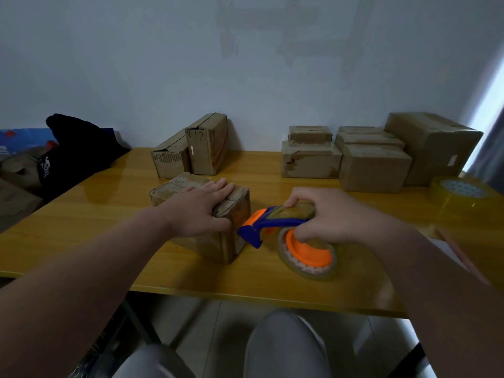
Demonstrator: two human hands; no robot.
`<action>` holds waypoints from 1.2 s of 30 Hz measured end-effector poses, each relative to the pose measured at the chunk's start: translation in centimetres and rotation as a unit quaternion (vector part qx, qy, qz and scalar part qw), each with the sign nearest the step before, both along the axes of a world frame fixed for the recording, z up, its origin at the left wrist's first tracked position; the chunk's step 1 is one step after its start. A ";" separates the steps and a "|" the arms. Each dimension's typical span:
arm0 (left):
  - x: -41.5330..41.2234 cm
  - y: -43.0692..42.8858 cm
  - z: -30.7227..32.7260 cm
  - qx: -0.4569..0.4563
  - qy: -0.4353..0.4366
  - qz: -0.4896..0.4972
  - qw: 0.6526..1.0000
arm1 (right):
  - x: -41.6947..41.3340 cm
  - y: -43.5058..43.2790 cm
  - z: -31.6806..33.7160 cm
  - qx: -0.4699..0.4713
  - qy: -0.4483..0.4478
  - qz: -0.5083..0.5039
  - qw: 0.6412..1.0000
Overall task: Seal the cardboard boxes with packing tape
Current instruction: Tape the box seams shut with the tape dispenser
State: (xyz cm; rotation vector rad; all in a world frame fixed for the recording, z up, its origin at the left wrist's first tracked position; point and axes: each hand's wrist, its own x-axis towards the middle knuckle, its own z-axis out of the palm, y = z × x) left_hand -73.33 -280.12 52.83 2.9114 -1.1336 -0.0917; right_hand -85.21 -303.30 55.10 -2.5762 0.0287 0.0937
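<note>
We note the left hand laid flat, fingers straight, on the cardboard box at mid-table. Just right of it, the right hand grips the tape dispenser, its blue nose at the box's side. A spare tape roll lies far right.

Glossy yellow-orange wooden table, faint grain lines. Worn brown cardboard box, plain, with paler scuffs along its edges. Blue and orange plastic tape dispenser: blue body, orange hub and front plate, carrying a translucent yellowish tape roll. Spare yellowish tape roll: pale core face, dotted pattern. Upright brown cardboard box: reddish stripes on 1 face. Black fabric item: small white print.
</note>
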 end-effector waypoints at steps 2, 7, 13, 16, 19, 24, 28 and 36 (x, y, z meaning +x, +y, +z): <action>-0.1 -0.1 0.0 -0.002 0.001 0.002 1.000 | 1.1 0.8 0.4 -0.018 0.008 0.005 1.000; -0.1 -0.4 -0.5 -0.036 0.002 0.023 0.999 | 3.1 1.8 2.0 -0.057 0.034 0.010 0.998; -0.3 -0.7 -1.0 -0.034 -0.036 0.033 0.998 | 5.1 1.6 3.2 -0.006 0.069 -0.005 0.998; -0.4 -0.8 -0.9 -0.031 -0.038 0.033 0.998 | 5.6 1.1 3.2 0.035 0.101 -0.029 0.994; -0.3 -0.7 -0.9 -0.036 -0.040 0.029 0.998 | 5.5 0.7 2.6 0.060 0.142 -0.048 0.987; 0.0 -0.6 -1.2 -0.041 -0.047 0.032 0.998 | 4.9 0.3 1.8 0.118 0.211 -0.089 0.966; 0.0 -0.6 -1.1 -0.046 -0.045 0.029 0.998 | 4.4 0.5 2.0 0.134 0.221 -0.107 0.960; -0.1 -0.6 -0.8 -0.045 -0.033 0.028 0.998 | 3.4 1.0 3.0 0.090 0.209 -0.118 0.967</action>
